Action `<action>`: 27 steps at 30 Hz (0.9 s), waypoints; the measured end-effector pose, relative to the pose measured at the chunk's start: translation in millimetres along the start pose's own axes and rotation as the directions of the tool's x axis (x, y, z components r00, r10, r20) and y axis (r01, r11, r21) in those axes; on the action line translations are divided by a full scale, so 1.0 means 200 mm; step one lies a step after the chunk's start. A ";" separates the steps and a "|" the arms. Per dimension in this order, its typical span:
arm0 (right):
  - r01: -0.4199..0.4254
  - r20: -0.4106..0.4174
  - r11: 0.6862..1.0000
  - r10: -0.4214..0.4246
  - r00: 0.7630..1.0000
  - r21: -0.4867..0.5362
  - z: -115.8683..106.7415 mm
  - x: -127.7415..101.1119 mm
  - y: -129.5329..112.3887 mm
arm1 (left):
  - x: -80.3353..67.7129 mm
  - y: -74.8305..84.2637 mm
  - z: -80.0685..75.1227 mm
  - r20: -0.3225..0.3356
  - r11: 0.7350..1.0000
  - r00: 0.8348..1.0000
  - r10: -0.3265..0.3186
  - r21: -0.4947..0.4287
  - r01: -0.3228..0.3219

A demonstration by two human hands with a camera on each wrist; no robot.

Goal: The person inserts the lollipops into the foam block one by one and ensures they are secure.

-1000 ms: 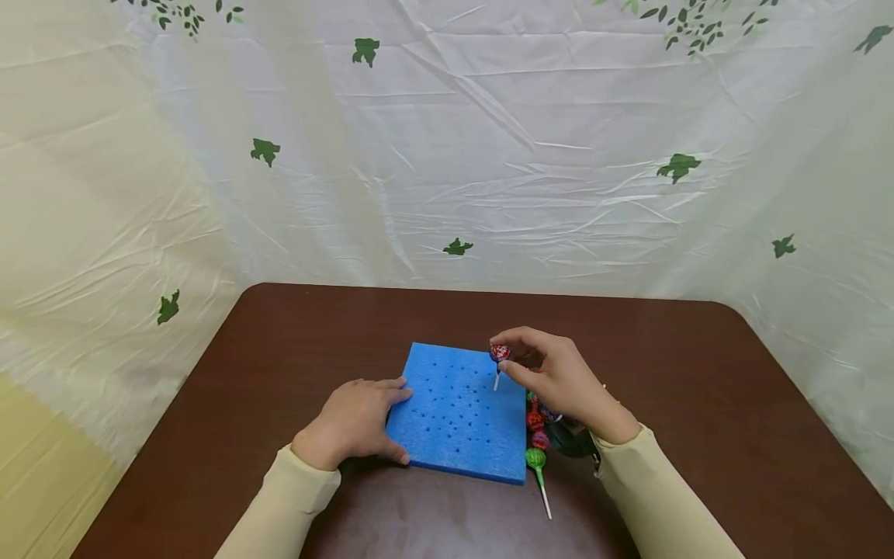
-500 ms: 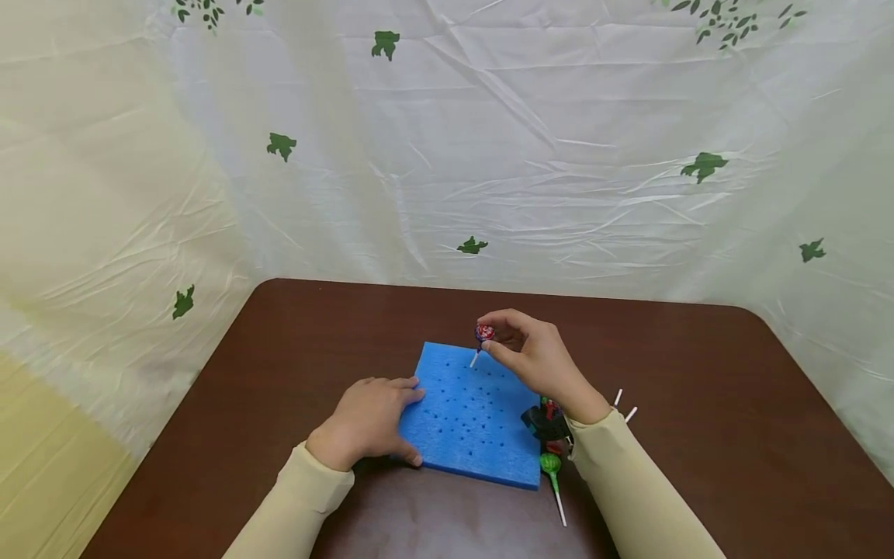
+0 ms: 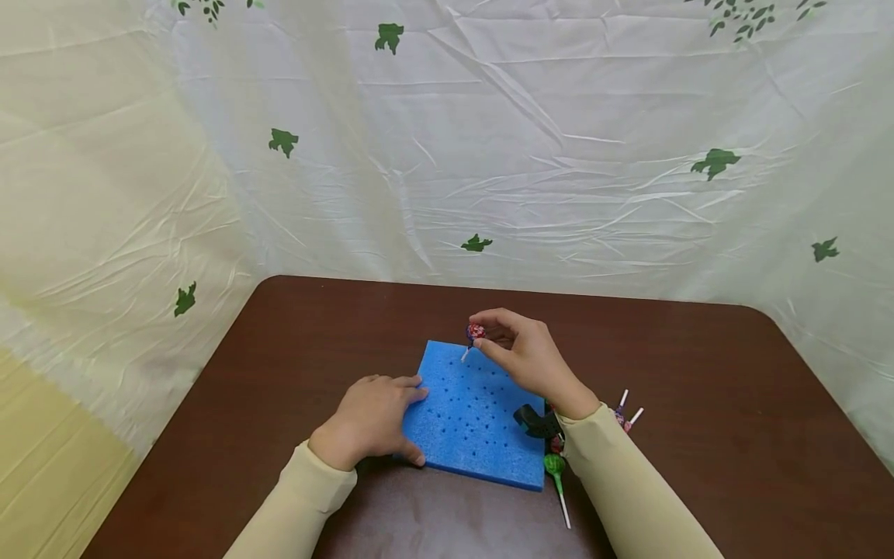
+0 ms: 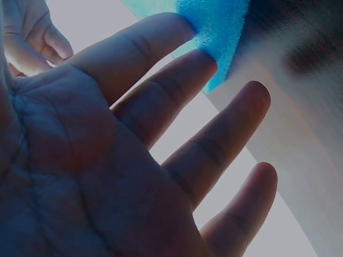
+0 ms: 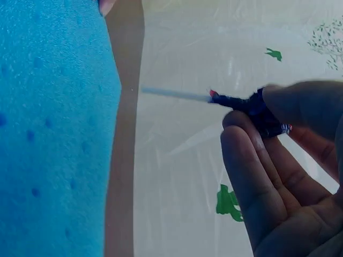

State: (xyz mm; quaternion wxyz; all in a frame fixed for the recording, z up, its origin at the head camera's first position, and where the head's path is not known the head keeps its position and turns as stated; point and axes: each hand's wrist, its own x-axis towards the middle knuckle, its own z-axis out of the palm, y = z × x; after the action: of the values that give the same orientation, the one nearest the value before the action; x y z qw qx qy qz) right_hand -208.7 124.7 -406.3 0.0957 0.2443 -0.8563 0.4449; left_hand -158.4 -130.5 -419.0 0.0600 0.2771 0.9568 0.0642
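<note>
A blue foam board (image 3: 461, 435) dotted with small holes lies on the brown table. My right hand (image 3: 520, 349) pinches a lollipop (image 3: 476, 331) in a red and dark blue wrapper by its candy head, over the board's far part. Its white stick points down and left; in the right wrist view the stick (image 5: 174, 93) stands apart from the foam. The left hand (image 3: 373, 419) rests against the board's left edge, fingers spread and nearly straight. The left wrist view shows two of its fingertips (image 4: 206, 59) right at the foam.
Beside the board's right edge lies a green lollipop (image 3: 555, 466), stick toward me. More lollipops (image 3: 621, 417) lie partly hidden under the right forearm. A black wrist camera (image 3: 536, 421) hangs over the board's right side. A white leaf-print curtain (image 3: 391, 194) stands behind the table.
My right hand has carried the lollipop left and toward the board's far edge, and its stick now tilts more. The left hand keeps its place at the board. The head view has shifted slightly.
</note>
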 end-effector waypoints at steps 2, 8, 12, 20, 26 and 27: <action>-0.012 -0.007 1.000 0.012 1.000 -0.006 0.01 0.00 0.00 | 0.00 0.00 0.00 -0.002 1.000 1.000 -0.002 -0.002 0.002; -0.058 0.011 0.998 0.059 0.998 -0.036 0.05 0.00 0.03 | 0.00 -0.01 0.00 -0.006 1.000 1.000 0.002 0.006 -0.002; -0.061 0.008 0.997 0.061 0.998 -0.047 0.08 0.00 0.05 | 0.00 -0.01 0.00 -0.001 1.000 1.000 0.007 0.018 -0.007; -0.030 0.019 0.996 0.031 0.999 -0.082 0.13 0.01 0.06 | 0.00 0.00 -0.01 0.007 1.000 1.000 0.008 0.023 -0.008; -0.008 0.039 0.994 0.012 0.999 -0.106 0.14 0.03 0.05 | 0.01 0.00 -0.01 0.009 0.999 1.000 0.012 0.039 -0.012; 0.000 0.048 0.994 0.005 0.999 -0.108 0.14 0.04 0.04 | 0.01 0.00 -0.01 0.008 0.999 1.000 0.013 0.043 -0.014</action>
State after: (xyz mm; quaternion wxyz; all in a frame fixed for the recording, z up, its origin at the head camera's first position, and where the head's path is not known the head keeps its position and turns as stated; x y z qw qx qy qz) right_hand -218.0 103.0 -426.3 0.0875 0.2485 -0.8814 0.3922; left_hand -160.5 -129.7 -417.4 0.0570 0.2850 0.9559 0.0430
